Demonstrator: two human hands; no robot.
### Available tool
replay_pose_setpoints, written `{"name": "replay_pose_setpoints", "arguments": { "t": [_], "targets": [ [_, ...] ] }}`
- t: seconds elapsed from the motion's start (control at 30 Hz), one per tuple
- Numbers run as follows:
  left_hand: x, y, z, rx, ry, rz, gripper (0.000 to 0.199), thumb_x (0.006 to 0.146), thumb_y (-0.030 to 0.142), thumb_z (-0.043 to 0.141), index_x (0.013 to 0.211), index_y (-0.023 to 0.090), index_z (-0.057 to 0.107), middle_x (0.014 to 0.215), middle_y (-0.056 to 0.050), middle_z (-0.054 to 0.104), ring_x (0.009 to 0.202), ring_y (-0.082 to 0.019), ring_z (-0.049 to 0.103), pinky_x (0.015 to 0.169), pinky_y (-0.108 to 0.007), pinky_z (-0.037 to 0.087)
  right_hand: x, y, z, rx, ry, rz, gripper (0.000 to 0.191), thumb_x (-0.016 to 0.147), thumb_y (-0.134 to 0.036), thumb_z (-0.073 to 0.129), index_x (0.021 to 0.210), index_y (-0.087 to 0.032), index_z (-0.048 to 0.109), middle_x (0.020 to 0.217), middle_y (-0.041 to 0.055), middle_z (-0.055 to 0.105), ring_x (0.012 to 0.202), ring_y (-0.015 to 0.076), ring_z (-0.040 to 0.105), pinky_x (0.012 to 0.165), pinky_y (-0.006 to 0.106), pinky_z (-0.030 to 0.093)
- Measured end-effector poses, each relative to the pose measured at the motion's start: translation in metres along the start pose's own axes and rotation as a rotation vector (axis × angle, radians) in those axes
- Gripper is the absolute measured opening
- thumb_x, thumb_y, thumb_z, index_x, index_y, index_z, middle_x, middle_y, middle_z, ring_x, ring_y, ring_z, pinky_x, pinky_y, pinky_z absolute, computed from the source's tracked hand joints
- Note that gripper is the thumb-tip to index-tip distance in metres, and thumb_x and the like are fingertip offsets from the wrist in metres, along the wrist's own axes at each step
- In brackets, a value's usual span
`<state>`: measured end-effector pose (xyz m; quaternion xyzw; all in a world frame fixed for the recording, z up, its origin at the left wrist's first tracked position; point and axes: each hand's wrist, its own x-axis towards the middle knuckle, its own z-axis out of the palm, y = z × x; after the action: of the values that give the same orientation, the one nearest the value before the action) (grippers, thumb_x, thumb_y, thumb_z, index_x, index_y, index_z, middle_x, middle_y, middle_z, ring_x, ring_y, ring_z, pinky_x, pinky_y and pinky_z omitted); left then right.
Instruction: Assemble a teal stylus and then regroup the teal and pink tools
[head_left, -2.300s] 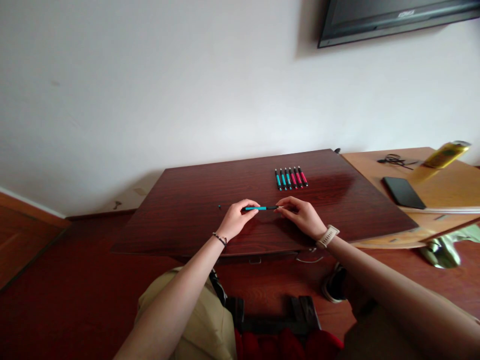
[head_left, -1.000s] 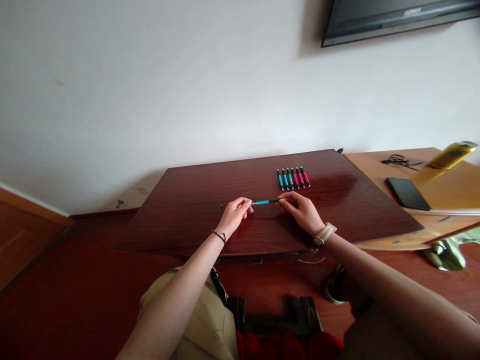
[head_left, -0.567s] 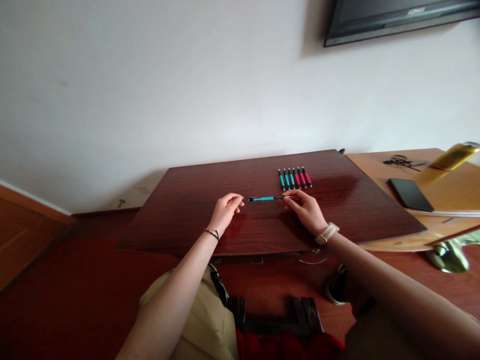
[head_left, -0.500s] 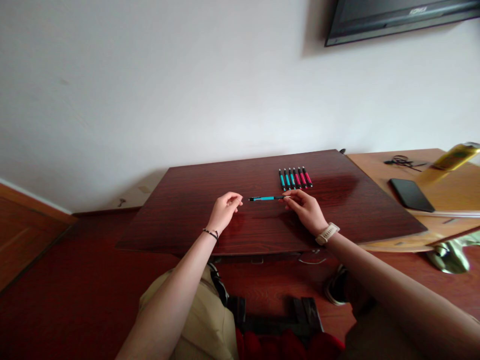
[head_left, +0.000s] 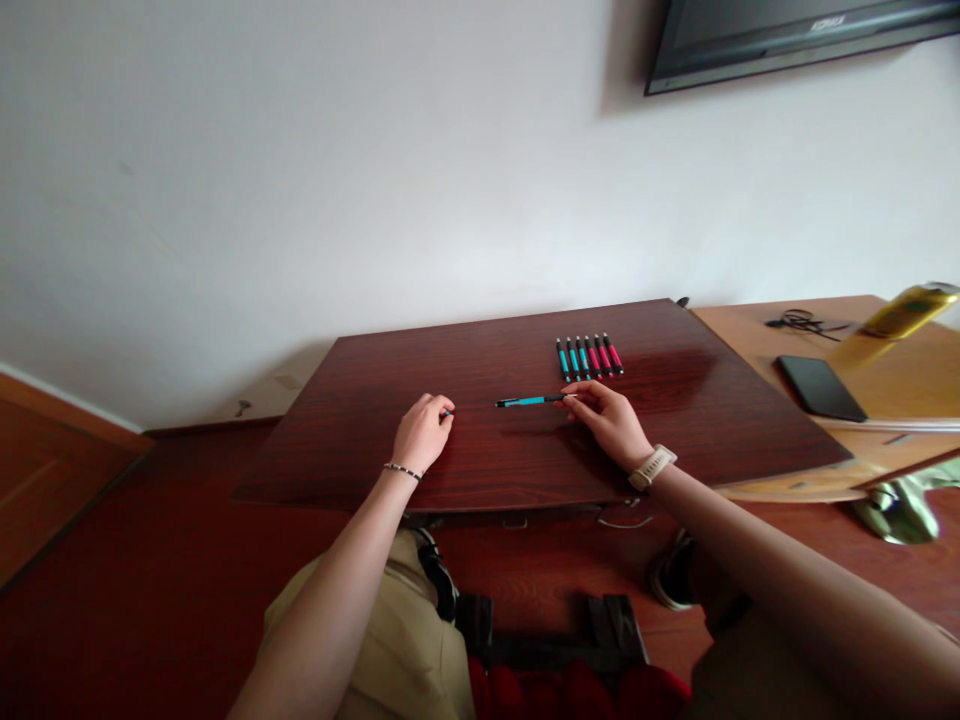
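My right hand (head_left: 604, 415) pinches a blue-and-black pen (head_left: 531, 401) by its right end and holds it level above the table, pointing left. My left hand (head_left: 424, 428) is lowered close to the tabletop, apart from the pen, fingers curled together. At its fingertips shows a small blue piece (head_left: 448, 411), mostly hidden, so I cannot tell its exact kind. Just beyond my right hand, a neat row of pens lies side by side: blue ones (head_left: 573, 357) on the left and pink ones (head_left: 604, 353) on the right.
The dark wooden table (head_left: 337, 400) stands against a white wall. To the right, a lighter wooden desk (head_left: 885, 385) holds a black phone (head_left: 819, 388), a dark cable (head_left: 802, 322) and a yellow can (head_left: 907, 312). A television (head_left: 795, 45) hangs above.
My left hand has moved left and slightly down, away from the pen's left end, and a small blue piece now shows at its fingertips. My right hand still holds the pen.
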<state>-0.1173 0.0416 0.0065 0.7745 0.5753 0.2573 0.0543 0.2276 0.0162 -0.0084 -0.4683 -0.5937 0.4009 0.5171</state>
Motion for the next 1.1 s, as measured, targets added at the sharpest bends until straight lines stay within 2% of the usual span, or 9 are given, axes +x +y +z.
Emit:
{"name": "replay_pose_setpoints", "arguments": {
  "t": [0.2, 0.4, 0.6, 0.77, 1.1],
  "targets": [
    [0.004, 0.01, 0.006, -0.089, 0.016, 0.005, 0.013, 0.09, 0.013, 0.067, 0.09, 0.025, 0.073, 0.092, -0.004, 0.073, 0.085, -0.021, 0.069, 0.082, -0.033, 0.054, -0.001, -0.001, -0.001, -0.031, -0.004, -0.019, 0.038, 0.092, -0.055, 0.072, 0.111, -0.022, 0.07, 0.1, 0.0083, 0.079, 0.078, 0.0216, 0.073, 0.073, 0.035, 0.06],
    [0.007, 0.032, 0.017, -0.518, -0.057, -0.058, 0.007, 0.092, 0.026, 0.069, 0.095, 0.023, 0.073, 0.097, -0.004, 0.079, 0.091, -0.02, 0.075, 0.086, -0.032, 0.058, -0.001, -0.002, 0.0, -0.024, 0.0, -0.013, 0.038, 0.092, -0.055, 0.073, 0.111, -0.022, 0.071, 0.101, 0.008, 0.079, 0.076, 0.0208, 0.072, 0.071, 0.034, 0.06],
    [0.009, 0.046, 0.023, -0.761, -0.084, -0.087, 0.015, 0.089, 0.031, 0.073, 0.097, 0.019, 0.073, 0.098, -0.007, 0.079, 0.085, -0.02, 0.076, 0.076, -0.03, 0.059, -0.001, -0.001, 0.0, -0.023, -0.009, -0.031, 0.036, 0.093, -0.053, 0.073, 0.112, -0.022, 0.071, 0.099, 0.0072, 0.079, 0.075, 0.0206, 0.071, 0.071, 0.033, 0.058],
    [0.012, 0.046, 0.023, -0.744, -0.058, -0.046, 0.015, 0.089, 0.031, 0.074, 0.097, 0.019, 0.074, 0.1, -0.008, 0.079, 0.094, -0.021, 0.075, 0.083, -0.031, 0.059, -0.001, 0.001, -0.001, -0.034, -0.002, -0.029, 0.036, 0.093, -0.053, 0.072, 0.112, -0.022, 0.071, 0.1, 0.0076, 0.079, 0.076, 0.0208, 0.071, 0.071, 0.033, 0.058],
    [0.01, 0.048, 0.021, -0.724, -0.083, -0.017, 0.018, 0.09, 0.032, 0.075, 0.103, 0.019, 0.073, 0.1, -0.008, 0.08, 0.092, -0.021, 0.077, 0.086, -0.033, 0.06, -0.001, -0.001, -0.001, -0.036, -0.001, -0.034, 0.038, 0.092, -0.055, 0.073, 0.111, -0.022, 0.072, 0.099, 0.0072, 0.078, 0.075, 0.0205, 0.071, 0.07, 0.033, 0.058]
  ]
}}
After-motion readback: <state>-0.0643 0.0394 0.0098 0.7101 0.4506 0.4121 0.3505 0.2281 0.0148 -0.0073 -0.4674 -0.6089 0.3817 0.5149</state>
